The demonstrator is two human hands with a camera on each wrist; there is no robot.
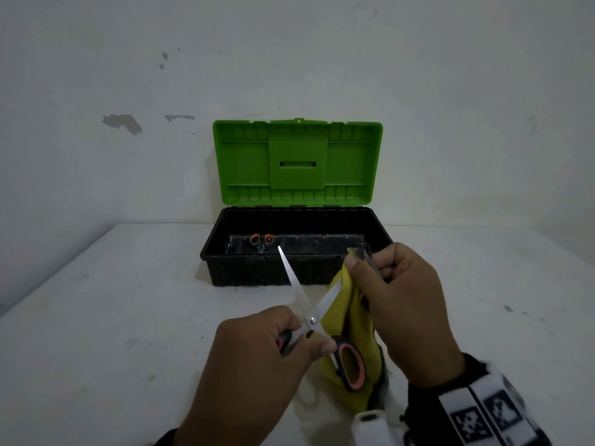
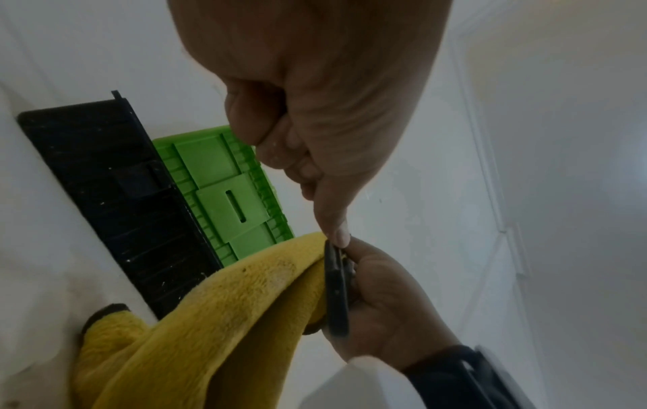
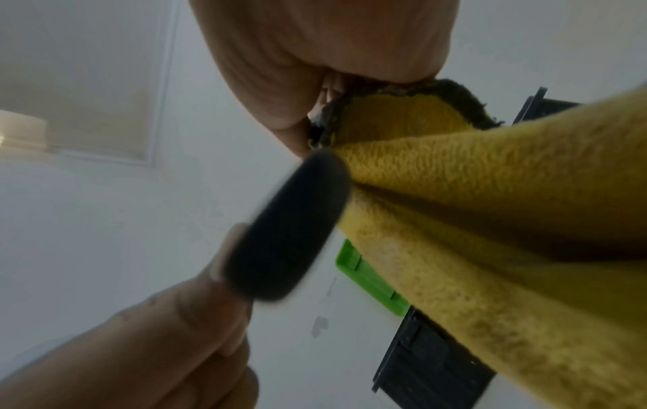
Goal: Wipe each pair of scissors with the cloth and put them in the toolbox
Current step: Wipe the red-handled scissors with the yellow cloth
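My left hand (image 1: 289, 341) grips a pair of scissors (image 1: 311, 320) with black and pink handles, held above the table with the blades spread. The left blade points at the toolbox (image 1: 206, 252). My right hand (image 1: 365, 263) pinches the yellow cloth (image 1: 354, 317) around the right blade, whose tip is hidden in the cloth. The cloth hangs down behind the handle loop (image 1: 351, 365). In the left wrist view my thumb (image 2: 336, 232) presses the black handle (image 2: 336, 290) beside the cloth (image 2: 227, 318). A small pair of orange-handled scissors (image 1: 261, 240) lies inside the toolbox at its left.
The black toolbox stands at the back of the white table (image 1: 112, 317), against the wall, its green lid (image 1: 296, 162) upright and open. In the right wrist view the cloth (image 3: 490, 193) covers most of the toolbox (image 3: 437, 373).
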